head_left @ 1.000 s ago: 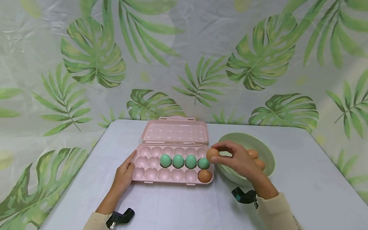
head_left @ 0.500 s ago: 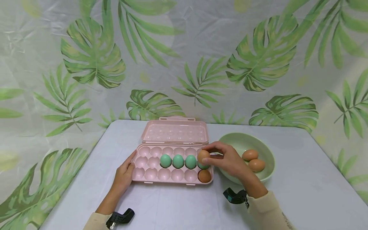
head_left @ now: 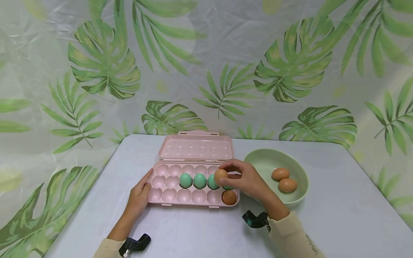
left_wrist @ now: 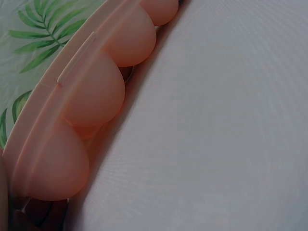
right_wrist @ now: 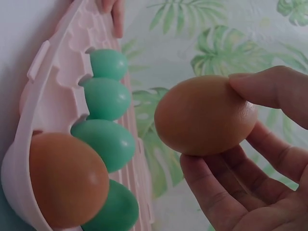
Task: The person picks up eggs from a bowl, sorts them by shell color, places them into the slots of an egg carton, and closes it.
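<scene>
While the left hand (head_left: 138, 195) grips the left end of the pink egg tray (head_left: 184, 196), its lid (head_left: 196, 147) is open at the back. Four green eggs (head_left: 200, 181) sit in the middle row. Over the right part of that row, the brown egg (head_left: 221, 176) is up in the air, pinched by the right hand (head_left: 246, 179). The corner egg (head_left: 229, 197), brown too, sits in the front right hollow. Farther right, the bowl (head_left: 266, 161) has two loose eggs (head_left: 288, 185) in it. This looks like the step of putting the brown egg into the tray. The next move seems to need a bare hollow and a soft, slow letting down.
</scene>
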